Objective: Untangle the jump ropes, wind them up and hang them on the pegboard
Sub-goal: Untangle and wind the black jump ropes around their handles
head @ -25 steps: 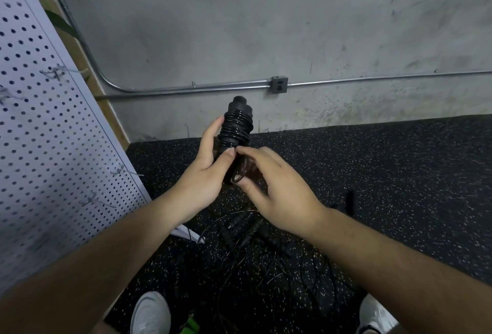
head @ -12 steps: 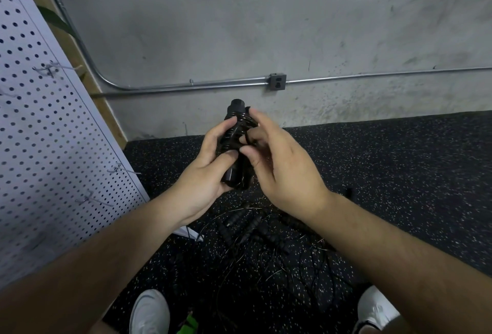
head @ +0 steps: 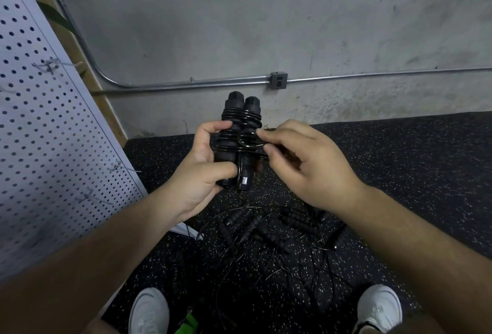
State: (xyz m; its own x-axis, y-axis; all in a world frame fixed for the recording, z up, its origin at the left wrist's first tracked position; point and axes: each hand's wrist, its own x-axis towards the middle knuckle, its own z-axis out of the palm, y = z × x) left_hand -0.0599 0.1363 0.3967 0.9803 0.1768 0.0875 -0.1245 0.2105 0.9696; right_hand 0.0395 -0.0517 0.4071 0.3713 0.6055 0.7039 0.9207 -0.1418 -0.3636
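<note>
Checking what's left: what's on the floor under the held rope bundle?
Below the wound bundle, a tangle of black jump ropes with several handles lies on the speckled mat, between two white shoes. The right forearm covers part of it, so handle count cannot be told.

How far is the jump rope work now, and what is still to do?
Done: one rope is wound round its handles. In hand: the left hand grips it while the right hand pinches a cord loop. Left: hanging it on the pegboard, whose visible hooks are bare, and the tangled ropes on the floor.
</note>
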